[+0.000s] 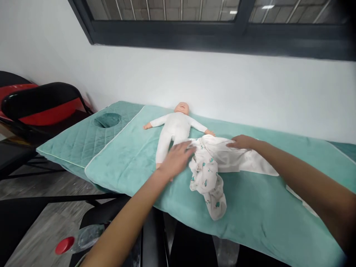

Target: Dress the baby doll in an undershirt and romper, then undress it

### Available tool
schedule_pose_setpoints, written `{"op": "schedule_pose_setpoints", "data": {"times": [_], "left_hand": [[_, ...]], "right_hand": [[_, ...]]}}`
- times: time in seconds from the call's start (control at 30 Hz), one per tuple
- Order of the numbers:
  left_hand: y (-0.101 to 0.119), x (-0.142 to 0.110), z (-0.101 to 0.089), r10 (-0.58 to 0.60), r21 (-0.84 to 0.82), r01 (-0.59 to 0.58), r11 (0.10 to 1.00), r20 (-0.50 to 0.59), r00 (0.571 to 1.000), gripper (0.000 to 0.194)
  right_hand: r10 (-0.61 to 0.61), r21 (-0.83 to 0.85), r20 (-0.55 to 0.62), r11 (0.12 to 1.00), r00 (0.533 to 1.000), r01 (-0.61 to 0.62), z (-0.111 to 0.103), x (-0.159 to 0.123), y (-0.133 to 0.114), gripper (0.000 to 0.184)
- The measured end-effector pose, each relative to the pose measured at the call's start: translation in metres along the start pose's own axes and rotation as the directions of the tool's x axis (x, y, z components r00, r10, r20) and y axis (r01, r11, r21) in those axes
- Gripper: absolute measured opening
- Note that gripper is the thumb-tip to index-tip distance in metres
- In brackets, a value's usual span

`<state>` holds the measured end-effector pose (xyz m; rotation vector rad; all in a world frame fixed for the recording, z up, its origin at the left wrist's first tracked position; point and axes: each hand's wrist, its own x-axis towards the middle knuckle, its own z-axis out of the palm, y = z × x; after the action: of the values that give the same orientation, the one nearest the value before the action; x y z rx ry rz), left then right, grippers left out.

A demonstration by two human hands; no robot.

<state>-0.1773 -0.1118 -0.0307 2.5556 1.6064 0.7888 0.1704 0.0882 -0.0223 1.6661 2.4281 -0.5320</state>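
A baby doll (178,124) in a white body suit lies on its back on the green bed cover (125,159), arms spread. Beside its legs is a crumpled white baby garment (205,174) with a small green print, its plain white part stretching to the right. My left hand (178,157) is slightly blurred, fingers stretched out at the garment's left edge and in front of one doll leg. My right hand (244,142) has its fingers closed on the upper edge of the plain white part. My right forearm hides some of the cloth.
A quilted green section with a face hole (108,120) forms the bed's left end. Black and red chairs (47,104) stand at left. A clear bottle with a red cap (65,245) is below my left arm. Behind the bed are a white wall (217,85) and a barred window.
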Motion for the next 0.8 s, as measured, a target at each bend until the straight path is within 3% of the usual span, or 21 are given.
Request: {"op": "schedule_pose_setpoints", "data": {"times": [0.07,0.13,0.23,0.3,0.37,0.43,0.5,0.6,0.67,0.77,0.8], "left_hand": [[0.031,0.003,0.017,0.099,0.027,-0.102,0.994,0.102,0.99,0.066],[0.056,0.01,0.031,0.067,0.047,-0.072,0.996,0.1,0.993,0.07],[0.082,0.021,0.037,-0.04,-0.024,0.041,0.999,0.01,0.999,0.069],[0.096,0.025,0.031,-0.045,-0.153,0.04,0.987,-0.028,0.999,0.054],[0.11,0.024,0.019,-0.072,-0.352,0.044,0.935,-0.066,0.995,0.035],[0.125,0.019,0.005,-0.213,-0.562,0.102,0.821,-0.135,0.968,0.023],[0.138,0.009,-0.009,-0.417,-0.697,0.162,0.699,-0.212,0.884,0.02],[0.149,-0.024,-0.027,-0.636,-0.724,0.252,0.642,-0.319,0.703,0.02],[0.148,-0.061,-0.035,-0.733,-0.722,0.317,0.615,-0.376,0.567,0.022],[0.139,-0.14,-0.041,-0.846,-0.734,0.427,0.528,-0.412,0.338,0.023],[0.137,-0.168,-0.043,-0.845,-0.641,0.552,0.533,-0.373,0.384,0.023]], "right_hand": [[-0.112,0.058,0.018,0.992,0.994,0.111,0.002,-0.03,-0.02,0.05],[-0.223,0.116,-0.01,0.968,0.975,0.222,0.004,-0.061,-0.052,0.046],[-0.524,0.243,-0.072,0.816,0.849,0.524,0.006,-0.114,-0.104,0.045],[-0.662,0.184,-0.048,0.73,0.748,0.658,0.004,-0.15,-0.129,0.041],[-0.733,0.108,-0.096,0.665,0.673,0.739,0.002,-0.183,-0.142,0.034],[-0.742,0.055,-0.214,0.641,0.636,0.766,0.0,-0.212,-0.143,0.026],[-0.686,0.059,-0.374,0.655,0.625,0.754,0.004,-0.235,-0.137,0.026],[-0.558,0.148,-0.519,0.688,0.648,0.711,0.028,-0.262,-0.123,0.046],[-0.537,0.189,-0.483,0.707,0.692,0.681,0.053,-0.276,-0.112,0.054],[-0.533,0.188,-0.385,0.755,0.754,0.629,0.09,-0.293,-0.085,0.059],[-0.508,0.184,-0.38,0.777,0.773,0.602,0.1,-0.297,-0.072,0.059]]}}
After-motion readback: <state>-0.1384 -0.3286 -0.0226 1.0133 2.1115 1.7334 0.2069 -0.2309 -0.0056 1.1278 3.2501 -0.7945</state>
